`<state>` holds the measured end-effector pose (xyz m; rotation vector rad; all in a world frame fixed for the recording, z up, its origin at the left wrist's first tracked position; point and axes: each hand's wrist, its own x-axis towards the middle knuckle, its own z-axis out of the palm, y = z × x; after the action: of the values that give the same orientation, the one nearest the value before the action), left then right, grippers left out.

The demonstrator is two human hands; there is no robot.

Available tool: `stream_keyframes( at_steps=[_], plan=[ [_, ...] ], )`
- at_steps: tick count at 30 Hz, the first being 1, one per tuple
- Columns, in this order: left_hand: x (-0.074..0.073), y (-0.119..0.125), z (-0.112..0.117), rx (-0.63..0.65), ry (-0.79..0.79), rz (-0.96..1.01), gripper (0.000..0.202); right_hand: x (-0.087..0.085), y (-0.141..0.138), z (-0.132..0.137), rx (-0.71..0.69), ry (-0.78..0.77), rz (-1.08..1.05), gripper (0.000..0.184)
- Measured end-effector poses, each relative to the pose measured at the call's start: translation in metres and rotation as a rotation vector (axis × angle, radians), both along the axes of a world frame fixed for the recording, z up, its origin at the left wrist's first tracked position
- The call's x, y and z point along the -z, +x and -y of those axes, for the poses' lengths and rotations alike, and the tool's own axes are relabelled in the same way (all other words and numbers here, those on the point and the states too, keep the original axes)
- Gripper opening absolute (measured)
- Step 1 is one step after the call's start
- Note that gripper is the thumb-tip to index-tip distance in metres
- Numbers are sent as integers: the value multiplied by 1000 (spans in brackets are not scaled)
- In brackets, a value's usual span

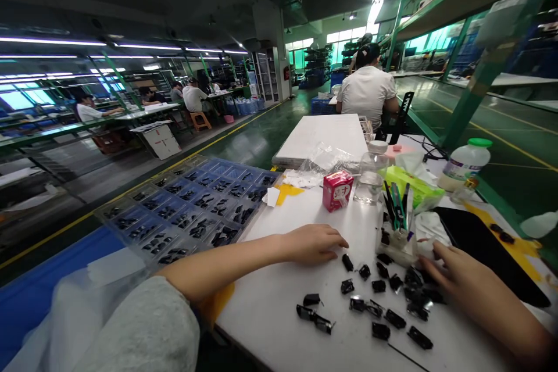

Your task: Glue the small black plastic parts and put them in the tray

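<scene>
My left hand [314,244] rests palm down on the white tabletop [270,296], fingers stretched out and apart, holding nothing I can see. Just beyond its fingertips lies a small black part [347,262]. On the right, my right hand [457,267] has its fingers around a small white object [427,249], whose kind I cannot make out. That hand is beside a pale holder [397,249] with tweezers and pens [399,209] standing in it. Several similar black parts [394,318] are scattered between my hands, with a denser heap [416,293] by the right one.
A clear compartment tray [198,206] of black pieces lies left. Ahead are a red box [337,190], a clear jar [371,174], stacked white boards [325,136] and a green-capped bottle [465,164]. A black flat pad [488,256] lies right. A co-worker [367,90] sits ahead.
</scene>
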<state>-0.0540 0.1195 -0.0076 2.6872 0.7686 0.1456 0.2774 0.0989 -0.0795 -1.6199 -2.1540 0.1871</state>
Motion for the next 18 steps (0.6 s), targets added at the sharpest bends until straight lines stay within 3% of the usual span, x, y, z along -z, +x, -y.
stream_keyframes(
  at_steps=[6,10,18],
  plan=[
    [0,7,5,53,-49,24,39,-2,-3,1,47,5,21,33],
    [1,10,8,63,-52,24,31,-8,-5,2,50,2,26,32],
    [-7,-1,7,-65,-44,30,18,-3,-3,1,48,11,26,32]
  ],
)
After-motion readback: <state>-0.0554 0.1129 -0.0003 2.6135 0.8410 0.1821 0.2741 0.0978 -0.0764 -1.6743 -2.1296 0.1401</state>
